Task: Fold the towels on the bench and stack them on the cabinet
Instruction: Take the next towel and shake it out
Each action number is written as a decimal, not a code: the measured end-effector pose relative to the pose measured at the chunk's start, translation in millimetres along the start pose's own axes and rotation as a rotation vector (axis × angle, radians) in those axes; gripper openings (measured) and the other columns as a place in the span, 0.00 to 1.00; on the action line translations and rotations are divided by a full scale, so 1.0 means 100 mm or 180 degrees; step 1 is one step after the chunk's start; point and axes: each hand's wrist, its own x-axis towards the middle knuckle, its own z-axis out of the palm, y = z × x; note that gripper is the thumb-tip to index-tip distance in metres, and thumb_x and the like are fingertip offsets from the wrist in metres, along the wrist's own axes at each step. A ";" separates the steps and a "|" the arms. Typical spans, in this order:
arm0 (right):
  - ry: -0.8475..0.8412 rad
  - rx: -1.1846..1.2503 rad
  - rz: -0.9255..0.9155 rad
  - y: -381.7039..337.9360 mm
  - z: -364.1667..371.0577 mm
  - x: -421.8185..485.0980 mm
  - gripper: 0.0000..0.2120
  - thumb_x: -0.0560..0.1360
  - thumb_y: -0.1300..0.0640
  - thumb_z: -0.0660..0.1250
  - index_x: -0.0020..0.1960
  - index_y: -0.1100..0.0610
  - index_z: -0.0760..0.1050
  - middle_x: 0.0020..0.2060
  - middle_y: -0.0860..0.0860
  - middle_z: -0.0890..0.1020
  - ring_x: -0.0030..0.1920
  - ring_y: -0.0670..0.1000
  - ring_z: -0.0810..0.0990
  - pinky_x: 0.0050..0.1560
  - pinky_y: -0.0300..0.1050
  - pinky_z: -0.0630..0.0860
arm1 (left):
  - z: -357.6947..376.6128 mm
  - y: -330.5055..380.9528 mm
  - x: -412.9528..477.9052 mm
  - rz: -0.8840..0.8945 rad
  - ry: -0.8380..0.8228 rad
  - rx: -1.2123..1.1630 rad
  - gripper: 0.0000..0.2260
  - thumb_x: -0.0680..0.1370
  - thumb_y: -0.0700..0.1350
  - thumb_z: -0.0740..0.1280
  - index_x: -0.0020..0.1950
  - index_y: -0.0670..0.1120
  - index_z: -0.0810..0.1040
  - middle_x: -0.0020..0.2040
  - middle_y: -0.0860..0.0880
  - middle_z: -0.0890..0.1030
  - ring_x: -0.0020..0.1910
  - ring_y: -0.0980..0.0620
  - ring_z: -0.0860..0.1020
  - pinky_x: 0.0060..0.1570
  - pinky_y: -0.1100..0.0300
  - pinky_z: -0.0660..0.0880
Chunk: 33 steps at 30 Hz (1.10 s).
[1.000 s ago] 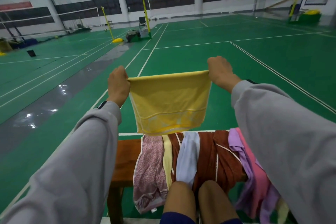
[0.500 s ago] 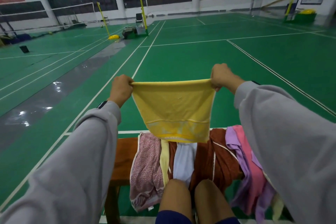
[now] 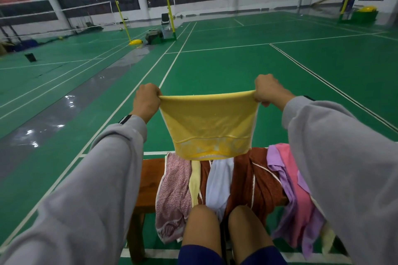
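The left hand (image 3: 147,101) and right hand (image 3: 269,90) each pinch a top corner of the yellow towel (image 3: 207,127), which hangs stretched in the air above the bench (image 3: 150,180) and its unfolded towels (image 3: 243,178). To fold it well, keep the top edge taut and level, then bring the corners together squarely. The cabinet is out of view.

Both arms reach forward, nearly straight, in grey sleeves (image 3: 97,178) pulled down to the wrists. The left hand (image 3: 146,102) is fisted, knuckles up, pinching one top corner of the towel (image 3: 206,127). The right hand (image 3: 268,90) grips the other corner likewise (it sits slightly higher in view). The hands are well apart. Two bare knees (image 3: 202,224) show below, side by side.
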 end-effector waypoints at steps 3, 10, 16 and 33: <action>0.0023 0.0022 -0.0015 0.02 -0.01 -0.03 0.06 0.72 0.72 0.65 0.40 0.63 0.74 0.37 0.59 0.79 0.31 0.57 0.83 0.27 0.45 0.76 | -0.04 0.01 -0.03 0.0004 0.0010 -0.0033 0.15 0.70 0.29 0.64 0.47 0.42 0.87 0.42 0.40 0.84 0.42 0.38 0.81 0.47 0.47 0.80; 0.0071 0.0011 -0.0051 0.03 0.00 -0.05 0.05 0.75 0.70 0.63 0.41 0.63 0.73 0.38 0.59 0.78 0.34 0.58 0.82 0.29 0.47 0.78 | -0.10 -0.01 -0.09 0.0091 0.0141 -0.0079 0.15 0.70 0.29 0.65 0.46 0.43 0.87 0.41 0.40 0.85 0.41 0.39 0.81 0.45 0.48 0.80; 0.0010 -0.0147 -0.0163 -0.01 0.04 0.00 0.04 0.75 0.68 0.62 0.42 0.62 0.73 0.39 0.58 0.79 0.33 0.58 0.83 0.33 0.50 0.83 | -0.12 -0.07 -0.11 0.0143 0.0222 -0.0002 0.15 0.71 0.31 0.65 0.47 0.44 0.87 0.42 0.41 0.85 0.41 0.40 0.79 0.43 0.50 0.78; -0.0709 0.2930 0.1095 -0.08 0.49 0.47 0.11 0.79 0.69 0.58 0.57 0.73 0.74 0.48 0.67 0.84 0.35 0.64 0.85 0.30 0.55 0.83 | 0.27 -0.18 0.20 -0.1440 -0.0119 -0.2381 0.13 0.77 0.27 0.56 0.51 0.38 0.78 0.46 0.33 0.83 0.33 0.38 0.85 0.34 0.52 0.84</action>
